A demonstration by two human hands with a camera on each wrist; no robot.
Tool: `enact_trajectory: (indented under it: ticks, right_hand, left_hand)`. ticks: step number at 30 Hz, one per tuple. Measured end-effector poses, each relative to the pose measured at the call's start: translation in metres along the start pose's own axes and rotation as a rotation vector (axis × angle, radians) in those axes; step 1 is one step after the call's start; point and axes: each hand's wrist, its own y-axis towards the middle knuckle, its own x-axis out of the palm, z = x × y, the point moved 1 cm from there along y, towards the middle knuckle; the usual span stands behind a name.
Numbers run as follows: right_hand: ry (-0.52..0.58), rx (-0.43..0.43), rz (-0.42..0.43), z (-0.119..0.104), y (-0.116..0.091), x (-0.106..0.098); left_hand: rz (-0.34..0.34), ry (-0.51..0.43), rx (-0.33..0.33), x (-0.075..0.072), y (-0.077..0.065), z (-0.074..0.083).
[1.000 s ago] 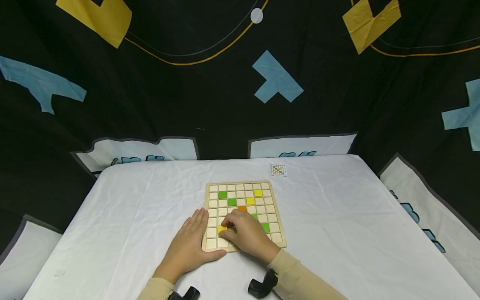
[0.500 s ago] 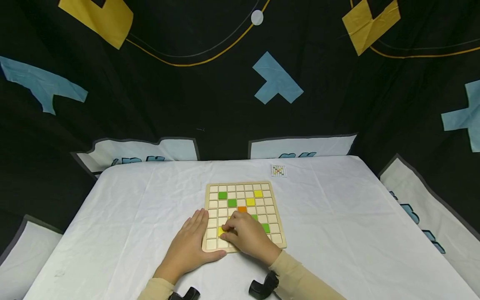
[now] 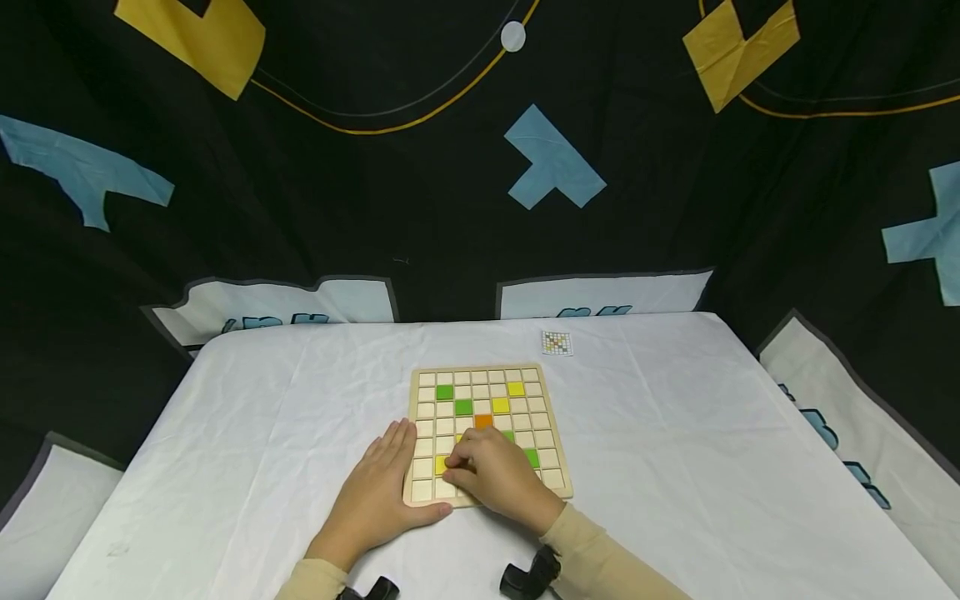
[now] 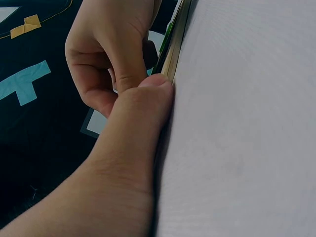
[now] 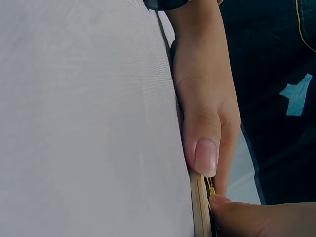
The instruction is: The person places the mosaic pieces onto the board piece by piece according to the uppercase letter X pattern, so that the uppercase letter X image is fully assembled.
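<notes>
A square wooden board (image 3: 564, 482) with a grid of pale squares lies flat on the table. Green, yellow and orange tiles sit in some of its squares. My left hand (image 3: 375, 487) rests along the board's left edge with fingers straight, its thumb at the near edge. Thumb and bent forefinger of my right hand (image 3: 498, 475) pinch at the right side of a yellow tile (image 3: 440, 465) near the board's lower left. In the right wrist view, the yellow tile's edge (image 5: 212, 191) shows beside the right thumb. Squares under the right hand are hidden.
A small card (image 3: 557, 343) printed with a coloured grid lies on the white tablecloth (image 3: 660, 467) beyond the board. A black curtain (image 3: 420, 208) with coloured shapes hangs behind the table. Black devices (image 3: 531, 573) are worn at both wrists.
The right fingertips have shifted very slightly rightward at the yellow tile, so a little more of it shows. My left hand stays in place against the board.
</notes>
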Motion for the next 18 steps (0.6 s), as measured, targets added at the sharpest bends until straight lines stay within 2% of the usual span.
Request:
enact_trajectory:
  ticks: [8, 18]
  right_hand:
    - [0.017, 0.047, -0.014, 0.004, -0.008, -0.014]
    - [-0.064, 0.121, 0.067, 0.024, -0.028, -0.046]
  left_hand:
    - [-0.011, -0.008, 0.001, -0.002, 0.000, 0.001]
    - [0.000, 0.006, -0.008, -0.004, 0.002, 0.003]
